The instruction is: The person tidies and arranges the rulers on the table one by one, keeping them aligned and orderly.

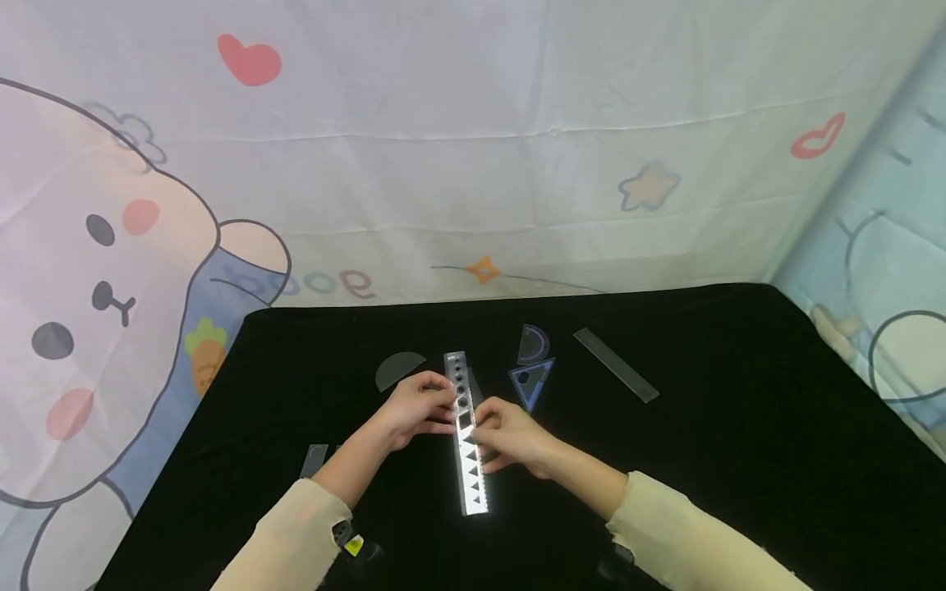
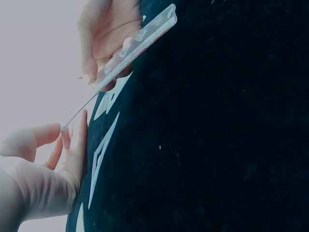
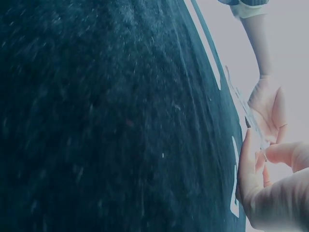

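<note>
A clear stencil ruler [image 1: 471, 474] with a row of cut-out shapes is held up over the black cloth, its long side pointing away from me. My left hand [image 1: 415, 409] pinches its left edge between thumb and fingers. On the opposite edge, a little nearer to me, my right hand [image 1: 517, 437] pinches it too. In the left wrist view the ruler [image 2: 140, 47] is tilted, with printed scale marks along one edge. The right wrist view shows the ruler [image 3: 252, 118] nearly edge-on between both hands.
Past the hands lie a clear half-round protractor [image 1: 399, 371], a smaller protractor [image 1: 532, 343], a blue-edged set square [image 1: 544, 382] and a plain straight ruler [image 1: 616, 365]. A small clear piece [image 1: 314, 461] lies beside the left forearm. Behind the black cloth [image 1: 739, 460] hangs a printed curtain [image 1: 458, 180].
</note>
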`<state>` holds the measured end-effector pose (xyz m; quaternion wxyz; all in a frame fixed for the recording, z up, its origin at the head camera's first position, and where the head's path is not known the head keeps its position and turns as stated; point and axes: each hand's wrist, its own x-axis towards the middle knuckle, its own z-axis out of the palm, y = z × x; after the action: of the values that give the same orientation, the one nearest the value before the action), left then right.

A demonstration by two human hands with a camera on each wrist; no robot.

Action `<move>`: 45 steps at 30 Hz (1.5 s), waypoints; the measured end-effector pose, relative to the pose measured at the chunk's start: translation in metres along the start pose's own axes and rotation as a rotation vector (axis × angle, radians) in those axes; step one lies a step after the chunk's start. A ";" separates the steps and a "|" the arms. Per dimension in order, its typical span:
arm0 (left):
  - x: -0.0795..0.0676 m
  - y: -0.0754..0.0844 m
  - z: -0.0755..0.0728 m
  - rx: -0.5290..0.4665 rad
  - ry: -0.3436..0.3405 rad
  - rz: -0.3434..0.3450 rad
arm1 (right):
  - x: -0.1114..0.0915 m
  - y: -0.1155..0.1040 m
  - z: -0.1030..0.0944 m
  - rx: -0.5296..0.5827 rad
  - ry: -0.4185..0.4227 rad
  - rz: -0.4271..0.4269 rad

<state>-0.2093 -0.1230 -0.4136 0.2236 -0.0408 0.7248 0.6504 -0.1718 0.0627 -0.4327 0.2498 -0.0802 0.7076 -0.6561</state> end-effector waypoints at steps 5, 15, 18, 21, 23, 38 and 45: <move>-0.004 -0.003 -0.009 0.010 0.027 -0.022 | 0.003 -0.001 0.012 0.012 -0.004 -0.002; -0.011 -0.008 -0.025 0.044 0.012 -0.040 | 0.007 0.000 0.034 0.018 -0.009 0.014; -0.015 -0.010 -0.029 0.061 0.019 -0.046 | 0.009 0.002 0.041 0.004 -0.008 0.021; -0.019 -0.011 -0.032 0.085 0.037 -0.047 | 0.012 0.003 0.048 -0.009 -0.002 0.029; -0.021 -0.012 -0.035 0.101 0.054 -0.047 | 0.013 0.002 0.052 -0.019 0.001 0.036; -0.030 -0.020 -0.055 0.158 0.087 -0.088 | 0.019 0.001 0.077 -0.060 -0.003 0.068; -0.037 -0.024 -0.063 0.202 0.085 -0.085 | 0.018 -0.002 0.084 -0.119 -0.006 0.082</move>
<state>-0.1847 -0.1956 -0.4184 0.2230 -0.0761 0.7930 0.5618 -0.1489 -0.0203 -0.4368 0.2732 -0.0679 0.7474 -0.6018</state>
